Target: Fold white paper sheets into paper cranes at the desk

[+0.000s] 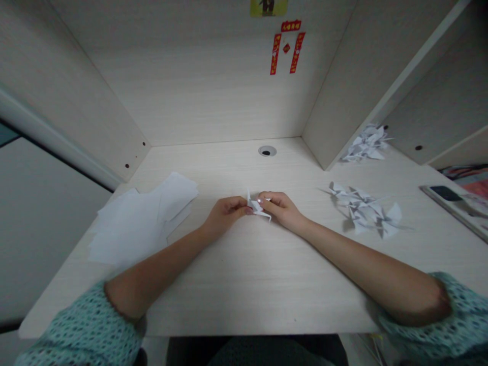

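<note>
Centre of the frame, and the left hand (224, 213), half closed, pinches the folded paper crane (255, 207); the right hand (282, 207), loosely curled, grips its opposite side.

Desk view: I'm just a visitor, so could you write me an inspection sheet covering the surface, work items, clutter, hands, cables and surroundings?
Surface: pale desk with a round hole near the back panel.
Work items: folded paper bird mid-desk; overlapping white sheets at left; folded paper birds at right, with a farther heap of folded paper behind them.
Clutter: dark object on a thin flat item at far right; exact kinds unclear.
Left hand: pinching the bird.
Right hand: pinching its other side.
Cables: nothing seen on the desk.
Surroundings: red strips and a yellow sticker on the back panel; dividing board at right.
</note>
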A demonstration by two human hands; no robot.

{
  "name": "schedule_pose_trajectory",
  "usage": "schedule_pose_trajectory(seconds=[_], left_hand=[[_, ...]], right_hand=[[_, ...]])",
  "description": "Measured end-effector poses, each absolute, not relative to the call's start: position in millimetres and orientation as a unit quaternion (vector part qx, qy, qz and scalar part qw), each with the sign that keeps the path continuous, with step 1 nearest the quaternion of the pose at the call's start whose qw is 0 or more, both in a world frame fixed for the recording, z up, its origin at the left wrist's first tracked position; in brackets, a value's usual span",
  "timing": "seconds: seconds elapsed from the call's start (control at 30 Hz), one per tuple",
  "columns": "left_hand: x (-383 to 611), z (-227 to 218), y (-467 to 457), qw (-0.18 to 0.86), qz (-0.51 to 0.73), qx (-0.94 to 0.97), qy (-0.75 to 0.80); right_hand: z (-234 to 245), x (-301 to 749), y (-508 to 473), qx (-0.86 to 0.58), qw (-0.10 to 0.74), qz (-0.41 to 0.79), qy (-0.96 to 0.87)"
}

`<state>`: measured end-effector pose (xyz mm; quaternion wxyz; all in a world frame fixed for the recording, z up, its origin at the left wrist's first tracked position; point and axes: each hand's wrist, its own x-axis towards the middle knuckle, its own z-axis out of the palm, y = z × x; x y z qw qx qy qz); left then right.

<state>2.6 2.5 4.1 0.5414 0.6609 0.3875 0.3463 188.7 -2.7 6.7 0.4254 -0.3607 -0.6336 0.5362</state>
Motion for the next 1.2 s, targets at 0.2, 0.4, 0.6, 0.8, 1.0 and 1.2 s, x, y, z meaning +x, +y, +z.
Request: schedule_pose_trajectory(seconds=[0.2, 0.4, 0.6, 0.8, 1.0, 1.2], left_hand=[[3.8, 4.2, 2.5, 0.568, 0.341, 0.653, 0.366], [4.0, 2.5, 2.4, 0.605, 0.376, 0.599, 0.366], [2.6, 3.7, 7.4, 0.617, 0.395, 0.568, 0.376], [2.5, 2.6, 6.8, 0.599, 0.402, 0.565, 0.401], [2.0, 1.0, 7.3, 0.566, 0.454, 0.548, 0.417], [4.2, 6.3, 4.3, 0.575, 0.453, 0.544, 0.411]], right_hand=[[6.7, 190.8, -1.3, -0.351, 0.405, 0.547, -0.643], [5.9, 191.6, 1.0, -0.352, 0.395, 0.551, -0.646], [4.0, 192.9, 1.9, -0.343, 0.39, 0.55, -0.655], [-0.9, 191.0, 1.1, -0.358, 0.428, 0.533, -0.636], [3.6, 196.0, 0.1, -0.391, 0.548, 0.269, -0.689], [-0.1, 198.7, 0.8, -0.351, 0.49, 0.121, -0.789]])
